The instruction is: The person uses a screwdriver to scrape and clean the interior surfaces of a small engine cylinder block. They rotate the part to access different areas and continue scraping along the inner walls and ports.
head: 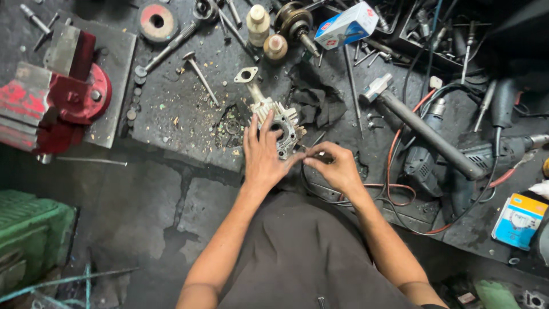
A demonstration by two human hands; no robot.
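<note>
A grey finned metal engine casting (pixel 281 121) lies near the front edge of the dirty workbench (pixel 189 109). My left hand (pixel 262 153) rests flat on it, fingers spread over its top. My right hand (pixel 333 164) is just to the right, fingertips pinched on a small thin part that touches the casting's side; the part is too small to name. A dark rag (pixel 317 100) lies behind the casting.
A red bench vise (pixel 57 94) sits at the far left. Bolts, a valve (pixel 200 74), two small bottles (pixel 258 24), a white-and-blue box (pixel 346 24), a hammer (pixel 420 129), power drills (pixel 492 154) and red cable crowd the right. A green object (pixel 28 240) stands lower left.
</note>
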